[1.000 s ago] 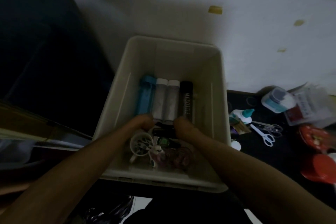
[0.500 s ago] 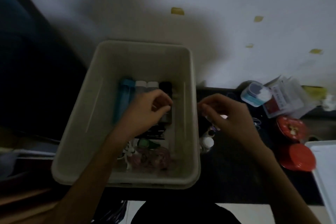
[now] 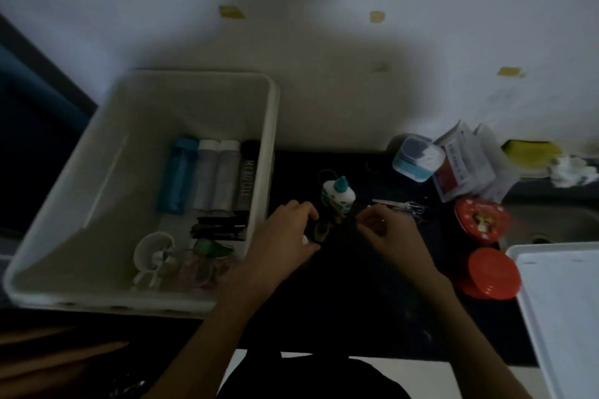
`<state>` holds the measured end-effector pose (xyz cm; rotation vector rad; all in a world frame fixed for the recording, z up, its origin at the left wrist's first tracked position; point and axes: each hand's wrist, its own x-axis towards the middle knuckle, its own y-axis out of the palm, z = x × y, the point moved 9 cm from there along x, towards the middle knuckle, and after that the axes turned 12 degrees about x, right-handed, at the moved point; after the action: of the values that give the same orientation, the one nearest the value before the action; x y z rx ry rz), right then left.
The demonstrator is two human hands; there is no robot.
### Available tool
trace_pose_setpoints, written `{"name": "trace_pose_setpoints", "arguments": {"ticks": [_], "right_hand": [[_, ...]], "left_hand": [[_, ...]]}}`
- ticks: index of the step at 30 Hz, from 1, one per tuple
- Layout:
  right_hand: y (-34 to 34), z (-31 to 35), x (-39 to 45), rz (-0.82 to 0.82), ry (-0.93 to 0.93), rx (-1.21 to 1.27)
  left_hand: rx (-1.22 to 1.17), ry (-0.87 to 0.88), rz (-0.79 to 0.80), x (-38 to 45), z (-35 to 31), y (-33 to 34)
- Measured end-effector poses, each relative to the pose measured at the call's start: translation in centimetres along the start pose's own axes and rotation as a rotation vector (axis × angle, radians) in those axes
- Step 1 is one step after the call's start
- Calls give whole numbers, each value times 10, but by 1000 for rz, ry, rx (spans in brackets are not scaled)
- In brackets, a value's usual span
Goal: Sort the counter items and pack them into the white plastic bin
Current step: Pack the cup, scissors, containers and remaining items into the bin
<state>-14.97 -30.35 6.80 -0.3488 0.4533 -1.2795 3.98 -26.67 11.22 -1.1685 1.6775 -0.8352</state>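
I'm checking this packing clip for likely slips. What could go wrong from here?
1. The glue bottle stands upright just beyond both hands; the left hand or right hand may topple it.
2. The scissors lie half hidden in the dim light beside the right hand, so a blind reach might meet the blades.

White bin [image 3: 97, 191], and inside it a blue bottle [image 3: 177, 175], two pale grey bottles with white caps [image 3: 214, 175], and a black bottle [image 3: 246, 180] with pale lettering. Black counter [image 3: 356, 295]. A white glue bottle [image 3: 338, 195] with a teal cap and green spots. Two red tins [image 3: 492, 272], the farther one speckled white. A clear box [image 3: 417, 159] with a teal base. Yellow tape patches [image 3: 230, 11] dot the white wall [image 3: 324, 42].
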Motion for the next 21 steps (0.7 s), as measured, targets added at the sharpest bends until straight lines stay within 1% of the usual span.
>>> {"name": "trace_pose_setpoints", "arguments": {"ticks": [3, 6, 8, 10, 12, 14, 17, 21], "right_hand": [[3, -23, 17, 9, 29, -4], [4, -30, 49, -9, -25, -40], [9, -34, 73, 15, -61, -79], [18, -40, 93, 76, -82, -102], [30, -48, 104, 174, -76, -108], [41, -55, 108, 246, -65, -104], [45, -62, 108, 237, -36, -43], [46, -65, 108, 195, -23, -5]], "left_hand": [[134, -35, -8, 17, -14, 19], [298, -63, 33, 42, -28, 34], [346, -95, 72, 60, -34, 44], [351, -133, 89, 77, -33, 53], [343, -167, 98, 92, -29, 65], [338, -182, 59, 102, -25, 71], [306, -200, 13, 108, -20, 76], [163, -251, -21, 111, -6, 88]]}}
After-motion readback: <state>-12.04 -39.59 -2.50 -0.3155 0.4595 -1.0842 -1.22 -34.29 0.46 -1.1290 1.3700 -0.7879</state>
